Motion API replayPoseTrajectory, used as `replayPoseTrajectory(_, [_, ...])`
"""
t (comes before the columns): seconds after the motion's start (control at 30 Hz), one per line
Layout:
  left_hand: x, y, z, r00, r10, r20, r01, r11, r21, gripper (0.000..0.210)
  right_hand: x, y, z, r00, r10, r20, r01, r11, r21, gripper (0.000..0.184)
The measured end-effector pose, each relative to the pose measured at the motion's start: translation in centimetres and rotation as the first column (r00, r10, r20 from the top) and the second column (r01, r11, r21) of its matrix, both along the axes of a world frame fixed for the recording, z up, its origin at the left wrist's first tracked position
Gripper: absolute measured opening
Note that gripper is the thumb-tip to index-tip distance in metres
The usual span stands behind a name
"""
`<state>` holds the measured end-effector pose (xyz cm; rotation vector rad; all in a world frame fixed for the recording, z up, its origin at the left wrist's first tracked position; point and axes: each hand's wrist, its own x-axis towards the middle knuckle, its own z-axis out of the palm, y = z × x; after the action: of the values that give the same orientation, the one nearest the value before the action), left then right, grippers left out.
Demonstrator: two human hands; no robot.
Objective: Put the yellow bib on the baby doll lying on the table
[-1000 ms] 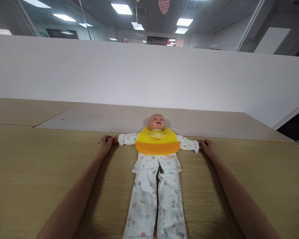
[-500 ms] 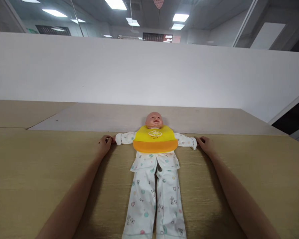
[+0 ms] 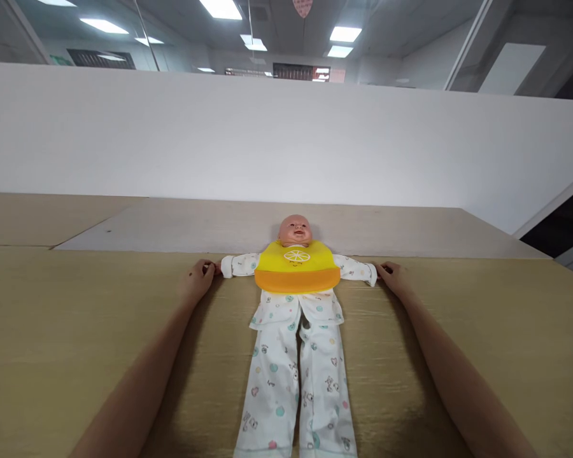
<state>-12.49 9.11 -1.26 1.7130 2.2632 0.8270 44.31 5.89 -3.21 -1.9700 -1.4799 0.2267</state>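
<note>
On a wood-grain surface (image 3: 76,356), centrally placed: one baby doll (image 3: 286,306), laid on its back, arms spread wide, head (image 3: 295,229) over a paler grey strip (image 3: 181,224), feet not shown.

Handling, by judgement: probably light for its bulk; head likely firm, smooth plastic, slightly slippery, hardly fragile. Clothing soft and limp, apt to slide or bunch. Best taken hold of beneath the trunk, with support for the neck; doll's hands (image 3: 218,268) fit for guiding, poor for lifting.

Left hand (image 3: 200,277): fingers (image 3: 210,268) nearly closed, lightly pinched on one small doll hand, just beyond the cuff (image 3: 226,267). Right hand (image 3: 395,278): fingers likewise drawn together at the opposite cuff, apparently on the other doll hand; contact mostly hidden, firmness impossible to tell.

Bib (image 3: 297,267): yellow, rounded, white citrus-slice outline; orange trough (image 3: 297,281) along the lower edge; presumably flexible silicone.

Jacket (image 3: 274,313): white printed fabric, front parted below the bib; sleeves (image 3: 244,264) tubular, cuffs turned back.

Trousers (image 3: 273,381): matching print, straight-legged, loosely creased.
</note>
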Motion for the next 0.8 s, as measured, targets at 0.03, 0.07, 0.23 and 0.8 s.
replayPoseTrajectory(0.03, [0.0,0.0,-0.1,1.000,-0.008,-0.004,0.008,1.000,-0.006,0.026,0.0,0.0,0.1,1.000,-0.001,0.002,0.001,1.000,-0.003,0.041])
replayPoseTrajectory(0.07, [-0.1,0.1,-0.1,1.000,-0.012,-0.009,0.012,1.000,-0.011,0.028,-0.1,0.0,0.1,1.000,0.003,0.004,-0.003,1.000,-0.009,0.041])
replayPoseTrajectory(0.23, [0.3,-0.1,0.1,1.000,0.001,-0.012,-0.001,1.000,0.001,0.027,0.1,0.1,-0.1,1.000,0.000,0.030,0.001,0.999,-0.032,0.041])
replayPoseTrajectory(0.8, [0.3,-0.3,0.1,1.000,-0.007,0.007,0.007,0.999,0.034,0.025,0.1,-0.1,0.3,0.999,0.014,0.045,-0.011,0.998,-0.068,0.043])
